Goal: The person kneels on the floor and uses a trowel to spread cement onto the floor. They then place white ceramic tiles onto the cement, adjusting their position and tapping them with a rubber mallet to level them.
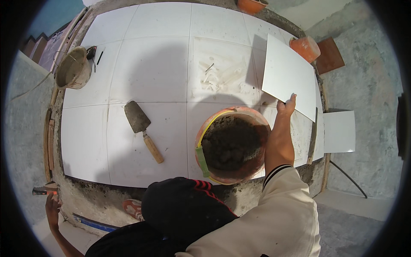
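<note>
My right hand (287, 105) is closed on the lower edge of a square white tile (289, 73), thumb showing on its face. The tile is tilted, raised over the right side of the tiled floor. At the far lower left my left hand (52, 209) has its fingertips on a small orange-and-black tool (45, 189), whose kind I cannot make out. A large orange bucket (264, 124) of dark mortar (231, 141) stands beside my right forearm, its yellow handle with a green grip leaning on the rim. Left of it lies a trowel (138, 118) with a wooden handle.
White tiles (150, 64) cover the floor, one smeared with pale paste (218, 79). A grey bucket (72, 68) stands at the far left, orange buckets (306, 48) at the right and back. Another white tile (339, 131) and a brown tile (329, 55) lie right. Wood strips (48, 145) line the left edge.
</note>
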### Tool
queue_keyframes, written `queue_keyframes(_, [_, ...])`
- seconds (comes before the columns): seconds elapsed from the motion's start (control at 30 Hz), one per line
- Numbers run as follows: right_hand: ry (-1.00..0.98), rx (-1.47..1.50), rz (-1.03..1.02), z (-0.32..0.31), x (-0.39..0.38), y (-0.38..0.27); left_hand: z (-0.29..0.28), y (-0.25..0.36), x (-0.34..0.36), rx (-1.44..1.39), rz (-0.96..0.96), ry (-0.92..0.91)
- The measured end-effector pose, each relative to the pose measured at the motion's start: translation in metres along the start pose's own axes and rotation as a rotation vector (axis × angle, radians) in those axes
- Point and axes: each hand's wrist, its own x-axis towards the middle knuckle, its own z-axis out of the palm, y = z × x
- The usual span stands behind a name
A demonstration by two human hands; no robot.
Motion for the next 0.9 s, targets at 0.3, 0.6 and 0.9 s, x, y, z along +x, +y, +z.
queue_keyframes(0.3, [0.139,-0.238,0.102,-0.069,0.078,-0.004,0.034,0.037,0.003,0.035,0.164,-0.077])
queue_keyframes(0.6, [-0.614,-2.556,-1.019,-0.09,0.116,-0.048,0.051,-0.016,-0.034,0.128,0.085,-0.057])
queue_keyframes(0.9, [0.091,-1.937,-0.727,-0.027,0.01,-0.021,0.132,-0.046,-0.022,-0.193,0.065,-0.12])
